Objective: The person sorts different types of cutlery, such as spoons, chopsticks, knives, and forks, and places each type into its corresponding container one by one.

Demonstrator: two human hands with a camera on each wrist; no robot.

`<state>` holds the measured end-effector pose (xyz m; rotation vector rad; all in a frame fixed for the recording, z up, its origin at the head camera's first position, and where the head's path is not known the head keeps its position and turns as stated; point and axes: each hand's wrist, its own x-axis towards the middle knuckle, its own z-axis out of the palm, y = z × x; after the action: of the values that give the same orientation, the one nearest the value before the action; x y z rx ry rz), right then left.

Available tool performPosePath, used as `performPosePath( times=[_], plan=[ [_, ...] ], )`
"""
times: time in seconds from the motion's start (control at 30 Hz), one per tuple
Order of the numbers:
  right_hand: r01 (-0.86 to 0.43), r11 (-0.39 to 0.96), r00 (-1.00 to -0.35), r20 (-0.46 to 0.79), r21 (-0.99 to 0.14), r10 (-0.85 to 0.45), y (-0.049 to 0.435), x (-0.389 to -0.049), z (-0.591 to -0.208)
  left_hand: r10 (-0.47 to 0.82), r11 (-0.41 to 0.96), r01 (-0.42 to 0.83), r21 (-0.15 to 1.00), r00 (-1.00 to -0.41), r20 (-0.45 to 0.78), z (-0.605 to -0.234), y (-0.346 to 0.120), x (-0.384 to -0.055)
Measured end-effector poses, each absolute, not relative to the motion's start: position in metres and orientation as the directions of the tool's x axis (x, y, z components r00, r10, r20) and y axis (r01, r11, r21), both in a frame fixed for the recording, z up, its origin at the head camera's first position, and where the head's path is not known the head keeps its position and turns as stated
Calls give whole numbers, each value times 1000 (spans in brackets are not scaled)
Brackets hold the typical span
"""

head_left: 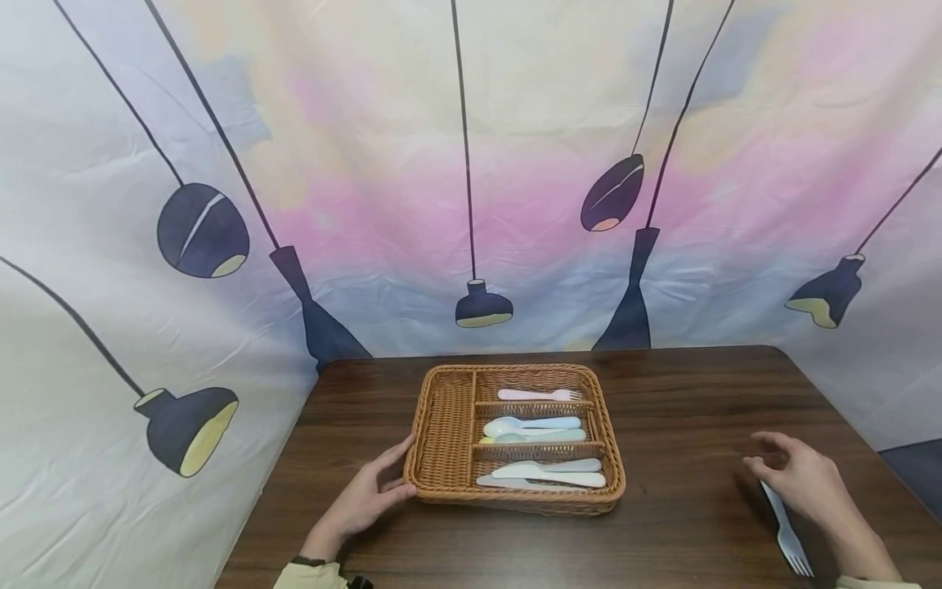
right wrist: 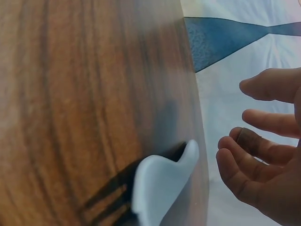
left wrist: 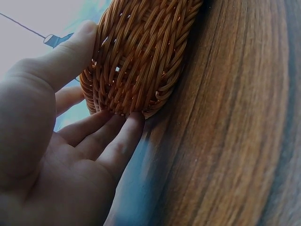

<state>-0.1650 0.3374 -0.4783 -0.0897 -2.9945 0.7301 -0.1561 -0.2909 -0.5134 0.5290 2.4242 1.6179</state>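
My left hand [head_left: 362, 496] rests its fingertips against the left end of a brown wicker cutlery basket [head_left: 450, 495]; in the left wrist view its straight fingers and thumb touch the woven wall [left wrist: 136, 61]. Plastic cutlery lies in the basket's right-hand compartments: a pink fork [head_left: 533, 395] at the back, several pale spoons [head_left: 504, 426] in the middle, knives [head_left: 526, 483] and other pale pieces in front. On the right, my right hand [head_left: 807, 484] hovers with loosely bent fingers over the handle end of a pale blue fork [head_left: 789, 540], holding nothing. The fork's tines point toward me.
A dark brown wooden table [head_left: 684, 409] carries the basket and the loose fork. Behind it hangs a pastel cloth [head_left: 412, 204] printed with dark lamps, and the same cloth continues along both sides.
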Motion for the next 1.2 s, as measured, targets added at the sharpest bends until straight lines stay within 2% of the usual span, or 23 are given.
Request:
performPosePath(
  times=[0.17, 0.57, 0.93, 1.2],
  plan=[
    [73, 878, -997, -23, -473, 70, 340, -165, -481, 385, 349, 191, 917, -922, 45, -513, -291, -156],
    [82, 892, -996, -75, -445, 54, 346, -166, -485, 393, 348, 200, 916, -918, 52, -512, -291, -157],
    [178, 883, -969, -234, -434, 80, 347, -165, -492, 399, 323, 222, 920, -913, 81, -514, -291, -154],
    [207, 886, -965, -236, -416, 115, 345, -167, -497, 406, 320, 220, 922, -911, 77, -513, -290, -155]
  ],
)
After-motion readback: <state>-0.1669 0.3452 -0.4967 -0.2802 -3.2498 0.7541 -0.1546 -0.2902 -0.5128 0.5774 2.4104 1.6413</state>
